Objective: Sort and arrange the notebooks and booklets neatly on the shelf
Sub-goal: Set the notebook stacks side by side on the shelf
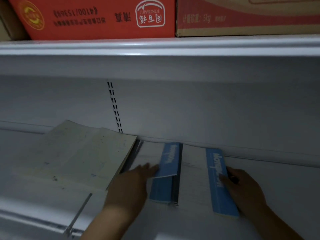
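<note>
Two stacks of white notebooks with blue spine bands lie flat on the white shelf [259,172]. My left hand [133,184] rests flat on the left stack [166,172], fingers spread over its white cover beside the blue band. My right hand [242,189] grips the right edge of the right stack [220,181], thumb on the blue band printed "Notebook". A large pale booklet [78,156] with small stains lies at an angle to the left, touching the left stack's side.
A red carton [97,18] and a brown carton [242,16] stand on the upper shelf [155,47] overhead. A slotted upright [115,108] runs down the back panel. A thin metal divider rail [81,212] crosses the shelf front at lower left.
</note>
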Available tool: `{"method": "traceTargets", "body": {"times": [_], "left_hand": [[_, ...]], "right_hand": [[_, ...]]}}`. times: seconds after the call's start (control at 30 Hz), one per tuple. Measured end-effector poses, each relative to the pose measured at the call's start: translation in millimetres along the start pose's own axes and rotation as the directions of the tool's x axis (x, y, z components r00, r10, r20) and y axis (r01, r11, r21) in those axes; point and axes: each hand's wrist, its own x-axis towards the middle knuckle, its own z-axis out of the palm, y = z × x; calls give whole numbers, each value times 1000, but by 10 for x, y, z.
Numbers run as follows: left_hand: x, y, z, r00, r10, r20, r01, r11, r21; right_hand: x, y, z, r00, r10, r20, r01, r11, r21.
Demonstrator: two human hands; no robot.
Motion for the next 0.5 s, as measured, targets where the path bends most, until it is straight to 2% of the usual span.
{"method": "traceTargets", "body": {"times": [0.03, 0.1, 0.17, 0.33, 0.5], "left_hand": [[-12, -64, 24, 999, -39, 26, 39, 999, 7], [-44, -119, 53, 982, -95, 164, 97, 995, -7], [-43, -152, 82, 958, -107, 267, 103, 994, 30], [121, -188, 160, 948, 22, 318, -12, 999, -33], [159, -140, 221, 931, 40, 362, -46, 999, 8]], "right_hand": [[-5, -8, 6, 1000, -14, 6, 14, 1000, -23], [-9, -12, 26, 1000, -21, 15, 22, 999, -43], [-40, -39, 19, 999, -13, 33, 13, 1000, -12], [-160, -106, 16, 998, 20, 56, -34, 964, 264], [-201, -117, 101, 997, 70, 15, -72, 959, 274]]}}
